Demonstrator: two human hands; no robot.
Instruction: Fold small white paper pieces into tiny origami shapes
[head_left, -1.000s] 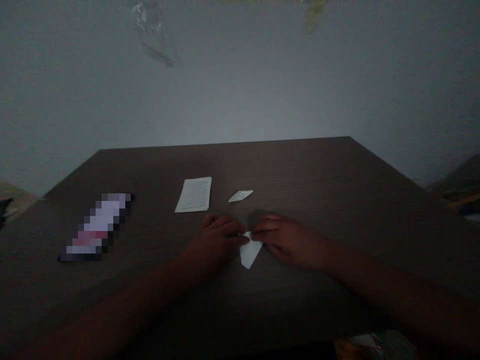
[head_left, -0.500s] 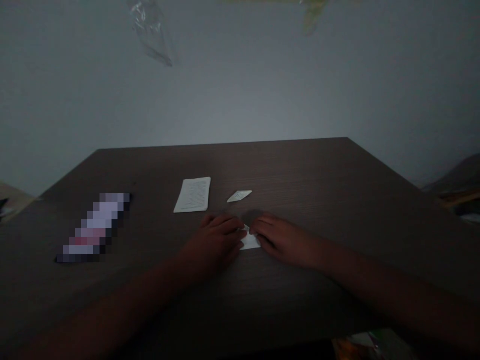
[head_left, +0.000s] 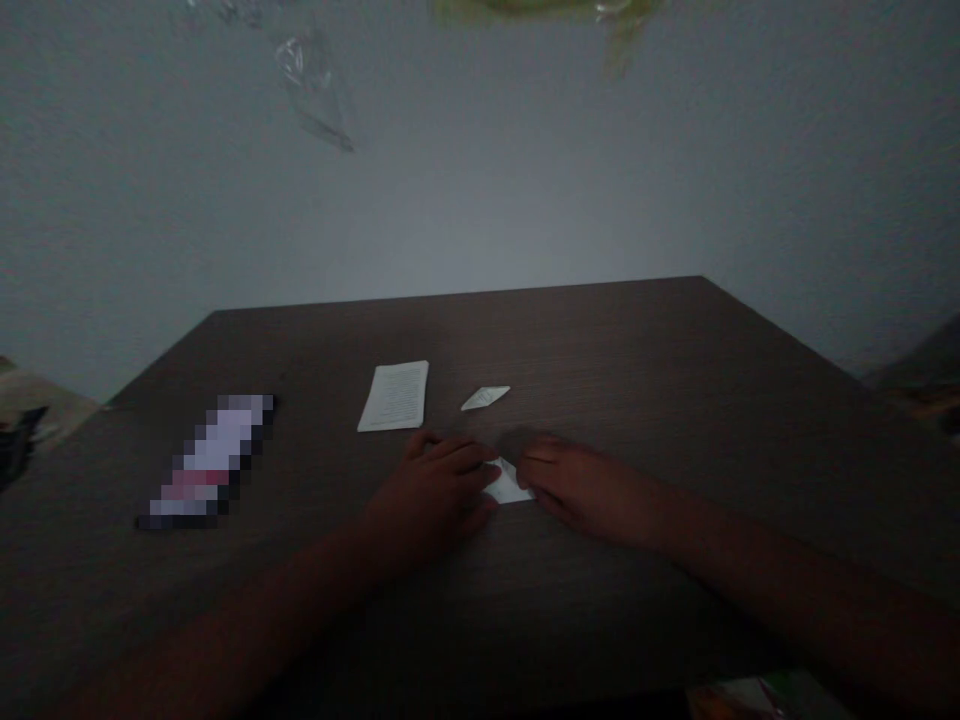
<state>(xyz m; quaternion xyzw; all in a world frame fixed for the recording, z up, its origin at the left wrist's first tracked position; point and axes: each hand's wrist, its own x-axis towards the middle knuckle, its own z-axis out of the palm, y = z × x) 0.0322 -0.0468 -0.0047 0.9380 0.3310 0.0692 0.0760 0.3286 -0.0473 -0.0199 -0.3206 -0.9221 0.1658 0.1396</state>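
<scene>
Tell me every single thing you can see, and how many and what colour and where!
Folded paper: one, white, on the table between the hands
Diamond paper: one, whitish with dark marks, beyond the hands
Printed paper: one pile or wad, white with dark print, left of the diamond
Slab: one, pixelated, dark edge, pale and pink face, table's left side
Table: one, brown, under all these
Wall: one, grey, behind the table
Plastic: at least one piece, clear, wall's upper left
Patch: one, yellowish, top of the wall
Edge things: count unclear, mixed colours, lower right and both sides
Left hand: one, bare, fingers at the folded paper's left
Right hand: one, bare, fingers at its right
</scene>
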